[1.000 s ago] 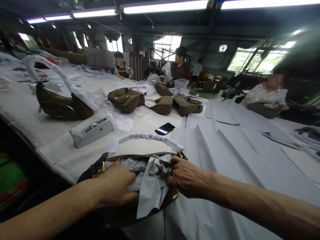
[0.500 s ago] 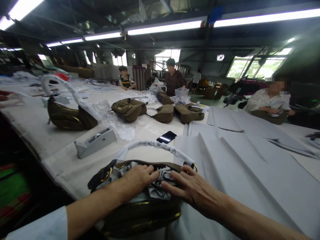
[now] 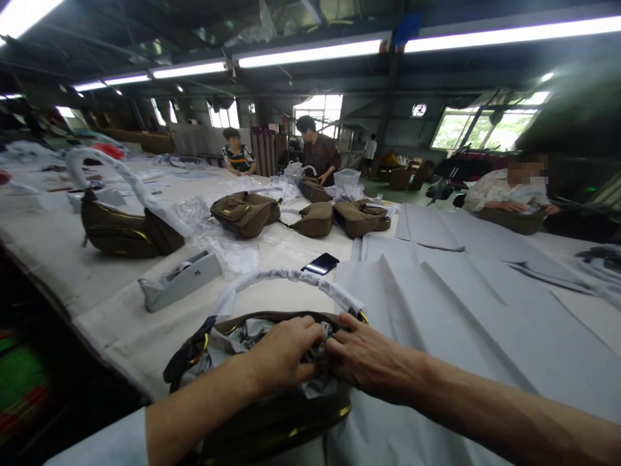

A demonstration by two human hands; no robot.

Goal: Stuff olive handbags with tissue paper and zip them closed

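Observation:
An olive-green handbag [image 3: 272, 421] with gold zips stands at the table edge in front of me, its mouth unzipped. Crumpled grey-white stuffing paper [image 3: 242, 333] fills the opening. My left hand [image 3: 288, 349] reaches in from the left, fingers curled into the paper. My right hand [image 3: 361, 356] is bent over the right end of the opening, its fingers closed on the paper, with the fingertips partly hidden. Behind both hands arches the bag's handle [image 3: 291, 275], wrapped in white paper.
A grey tape dispenser [image 3: 182, 281] and a black phone [image 3: 320, 263] lie beyond the bag. Further back are several olive bags [image 3: 245, 213] and clear plastic wrap [image 3: 237, 252]. Large white paper sheets [image 3: 436, 304] cover the right side. Several people [image 3: 317, 152] stand or sit around the table.
My hands have drawn closer together, and their fingers have gone from spread to curled in the stuffing paper. The view has shifted slightly.

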